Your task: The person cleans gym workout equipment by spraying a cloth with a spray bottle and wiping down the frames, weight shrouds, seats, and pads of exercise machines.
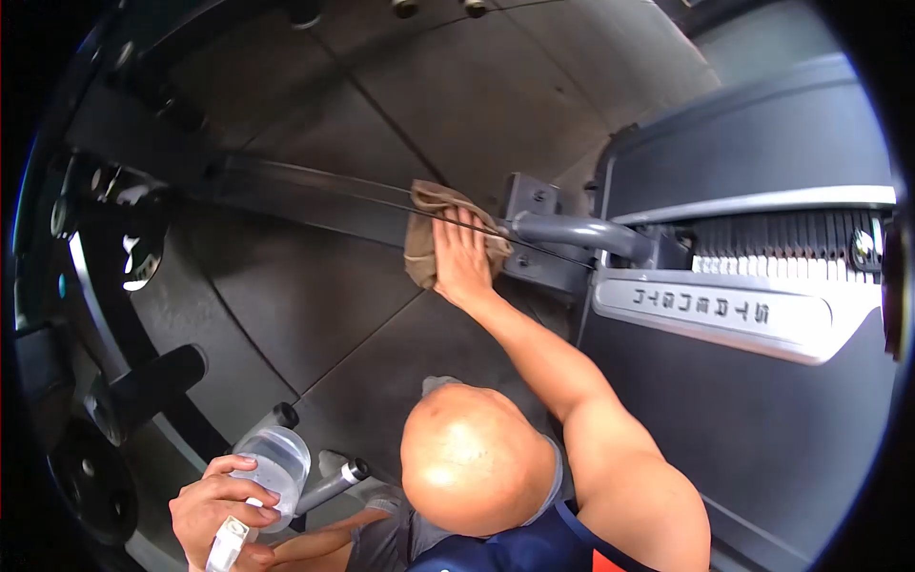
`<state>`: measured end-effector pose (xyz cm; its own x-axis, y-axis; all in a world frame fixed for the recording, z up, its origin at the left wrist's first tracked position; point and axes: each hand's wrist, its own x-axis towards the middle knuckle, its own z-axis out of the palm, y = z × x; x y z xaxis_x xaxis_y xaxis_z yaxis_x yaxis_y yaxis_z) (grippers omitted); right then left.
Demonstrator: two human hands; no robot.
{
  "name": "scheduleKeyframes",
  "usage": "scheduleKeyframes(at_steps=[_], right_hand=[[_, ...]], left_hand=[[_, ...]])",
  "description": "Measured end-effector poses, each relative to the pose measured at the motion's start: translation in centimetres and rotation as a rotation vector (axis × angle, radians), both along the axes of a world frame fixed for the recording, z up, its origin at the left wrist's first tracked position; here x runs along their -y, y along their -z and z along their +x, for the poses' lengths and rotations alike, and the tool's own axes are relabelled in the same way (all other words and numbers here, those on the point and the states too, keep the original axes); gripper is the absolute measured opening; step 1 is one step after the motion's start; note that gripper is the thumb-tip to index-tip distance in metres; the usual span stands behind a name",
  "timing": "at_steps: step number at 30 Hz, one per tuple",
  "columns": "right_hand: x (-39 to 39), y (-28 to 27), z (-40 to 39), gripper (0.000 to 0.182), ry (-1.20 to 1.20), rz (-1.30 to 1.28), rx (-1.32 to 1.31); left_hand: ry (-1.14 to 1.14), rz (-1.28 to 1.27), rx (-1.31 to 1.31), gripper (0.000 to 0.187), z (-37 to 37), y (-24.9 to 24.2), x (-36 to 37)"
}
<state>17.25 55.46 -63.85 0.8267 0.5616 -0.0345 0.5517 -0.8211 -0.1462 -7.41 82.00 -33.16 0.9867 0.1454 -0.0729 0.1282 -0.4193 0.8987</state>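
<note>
My right hand (463, 259) lies flat on a brown cloth (419, 257), its fingers stretched out. The cloth rests over the dark beam (315, 205) of a gym machine, and a thin cable runs across it and my fingers. At the lower left, my left hand (224, 505) is wrapped round a clear spray bottle (286, 458) with a white nozzle. The bottle is tilted, with some liquid visible inside.
A grey curved tube (581, 232) joins the beam to a machine with a weight stack (782, 253) and a silver lettered panel (715, 313). Padded rollers (152, 381) stand at the left. My bent knee (477, 458) is below the cloth, above dark floor tiles (334, 324).
</note>
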Motion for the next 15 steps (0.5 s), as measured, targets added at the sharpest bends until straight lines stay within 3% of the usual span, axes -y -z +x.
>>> scheduleKeyframes(at_steps=[4, 5, 6, 8, 10, 12, 14, 15], right_hand=[[6.2, 2.4, -4.1, 0.091, 0.175, 0.08, 0.13], [6.5, 0.8, -5.4, 0.076, 0.251, 0.284, 0.01], [6.7, 0.7, -6.1, 0.058, 0.37, 0.498, 0.057], [7.9, -1.7, -5.7, 0.048, 1.05, 0.844, -0.331], [8.2, -5.8, -3.8, 0.046, 1.114, 1.66, -0.132], [11.1, -8.6, -0.9, 0.052, 0.734, 1.362, 0.3], [9.9, -15.9, 1.7, 0.061, 0.482, 0.783, 0.668], [9.9, -15.8, 3.5, 0.062, 0.485, 0.477, 0.609]], left_hand=[[0.077, -0.007, 0.02, 0.04, 0.6, -0.2, 1.0], [0.088, -0.013, 0.025, 0.039, 0.7, -0.4, 1.2], [0.095, -0.019, 0.026, 0.037, 0.6, -0.7, 1.3], [0.102, -0.037, 0.037, 0.035, 0.4, -1.1, 1.4], [0.115, -0.055, 0.044, 0.033, 0.2, -1.5, 1.2], [0.113, -0.054, 0.065, 0.033, -0.2, -1.1, 1.1], [0.125, -0.051, 0.06, 0.032, -0.5, -1.1, 1.0], [0.132, -0.046, 0.05, 0.031, -0.6, -1.2, 1.0]])
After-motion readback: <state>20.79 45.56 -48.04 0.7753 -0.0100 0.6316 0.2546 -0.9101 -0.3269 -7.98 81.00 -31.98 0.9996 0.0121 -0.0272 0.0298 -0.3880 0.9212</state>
